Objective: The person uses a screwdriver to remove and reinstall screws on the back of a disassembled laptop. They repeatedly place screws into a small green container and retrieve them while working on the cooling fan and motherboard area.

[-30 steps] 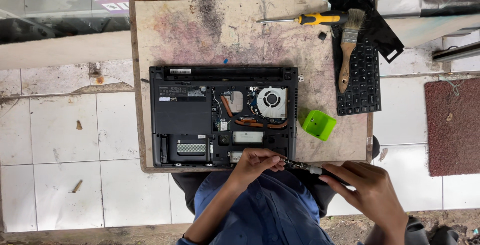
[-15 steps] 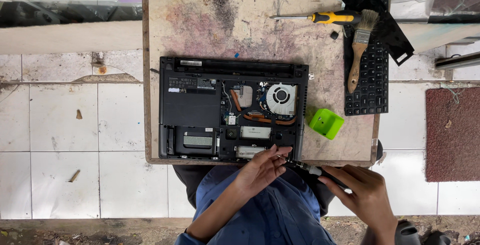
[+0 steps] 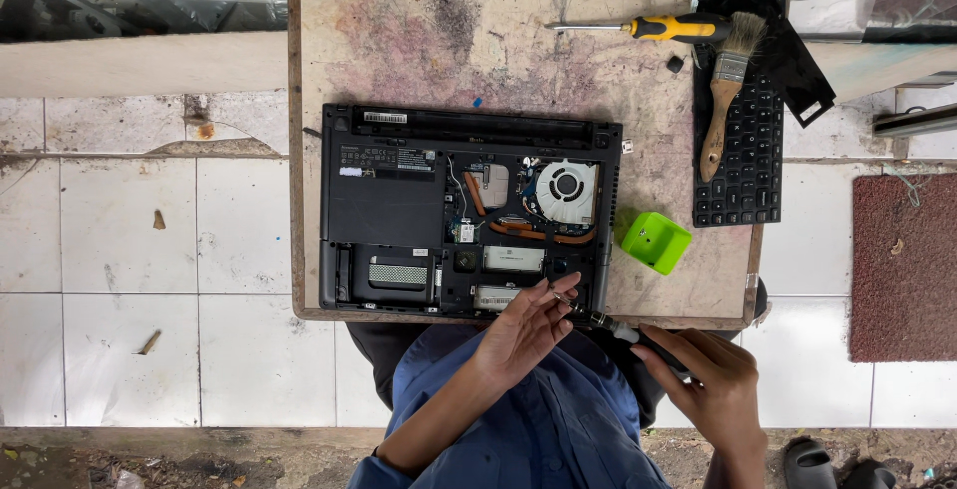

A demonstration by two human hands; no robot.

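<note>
- Our right hand [image 3: 703,374] kept a closed grip on the screwdriver [image 3: 598,318], tip at the opened laptop [image 3: 464,210] near the worktop's [image 3: 449,40] front edge.
- Our left hand [image 3: 523,334] pinched the shaft.

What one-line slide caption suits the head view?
Both hands, left hand and right hand, steady a slim black screwdriver at an opened black laptop on a worn wooden table.

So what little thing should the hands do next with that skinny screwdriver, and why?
Probably lower the thin dark-handled screwdriver tip onto a screw near the front edge of the opened black laptop. The right hand grips its handle, the left hand pinches the shaft near the tip, and the tip sits just over that edge. I cannot see the screw itself.
</note>
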